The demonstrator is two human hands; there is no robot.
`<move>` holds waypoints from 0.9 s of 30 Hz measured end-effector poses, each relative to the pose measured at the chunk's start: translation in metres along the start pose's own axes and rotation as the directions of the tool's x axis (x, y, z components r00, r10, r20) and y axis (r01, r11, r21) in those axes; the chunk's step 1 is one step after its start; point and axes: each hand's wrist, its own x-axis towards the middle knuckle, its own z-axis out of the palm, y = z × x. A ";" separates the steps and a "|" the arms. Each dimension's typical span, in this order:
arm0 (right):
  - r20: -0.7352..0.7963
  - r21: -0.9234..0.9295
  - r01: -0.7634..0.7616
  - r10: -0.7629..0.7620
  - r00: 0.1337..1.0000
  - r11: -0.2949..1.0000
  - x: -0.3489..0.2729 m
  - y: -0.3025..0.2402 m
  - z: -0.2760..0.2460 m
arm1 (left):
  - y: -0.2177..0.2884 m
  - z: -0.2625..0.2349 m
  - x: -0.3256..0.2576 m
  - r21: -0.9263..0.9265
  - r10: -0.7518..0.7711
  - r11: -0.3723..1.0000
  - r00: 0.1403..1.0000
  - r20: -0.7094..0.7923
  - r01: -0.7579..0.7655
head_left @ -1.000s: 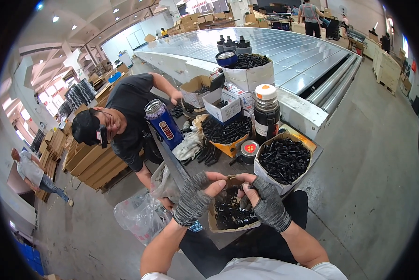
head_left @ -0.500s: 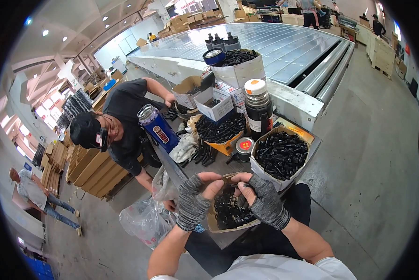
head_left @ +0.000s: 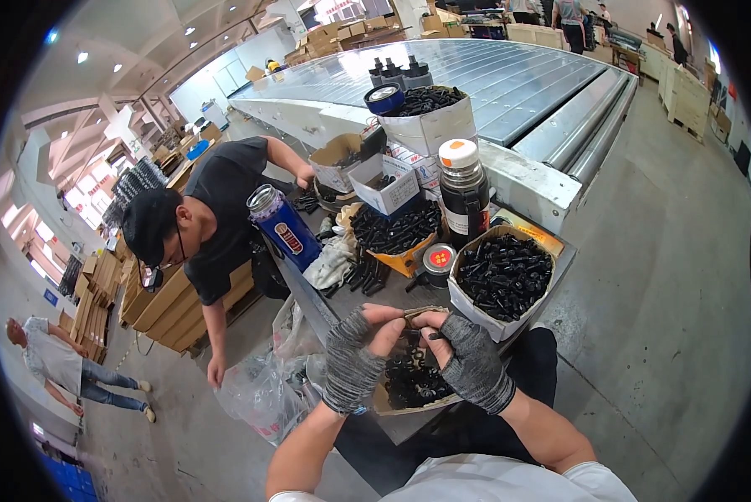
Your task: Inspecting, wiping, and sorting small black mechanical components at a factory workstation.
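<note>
In grey fingerless gloves, my left hand (head_left: 354,356) and my right hand (head_left: 471,360) meet above a cardboard box (head_left: 417,409). Black rings (head_left: 417,381) lie inside that box. Left thumb and forefinger are pinched together; whatever they hold is too small to make out. A small black part (head_left: 434,335) shows between my right thumb and fingers. Just beyond the right hand stands a box of black fittings (head_left: 505,276). A round tin (head_left: 438,261) with a red-centred lid sits ahead of the hands.
Further up the bench are a steel flask (head_left: 464,197), a blue can (head_left: 285,226), a white carton (head_left: 385,186) and a heap of black parts (head_left: 396,230). A co-worker (head_left: 212,217) leans in at left over a clear plastic bag (head_left: 262,397). Behind runs a metal slatted platform (head_left: 509,92).
The co-worker's lower hand has moved left, away from my left hand, and their head has turned downward. A person at far left has shifted slightly. My hands stay nearly still, still pinched.
</note>
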 end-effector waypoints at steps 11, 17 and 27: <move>-0.022 -0.066 0.046 -0.048 0.999 0.997 0.001 0.003 0.002 | -0.014 -0.008 0.002 -0.124 -0.005 0.992 0.996 0.091 0.016; 0.016 0.121 -0.105 0.104 0.994 0.987 0.001 -0.006 -0.002 | -0.018 -0.012 0.000 -0.393 -0.225 0.882 0.965 0.132 0.259; 0.060 0.395 -0.258 0.256 0.965 0.882 0.000 0.002 -0.011 | -0.005 -0.006 0.003 -0.200 -0.008 0.979 0.984 0.176 0.044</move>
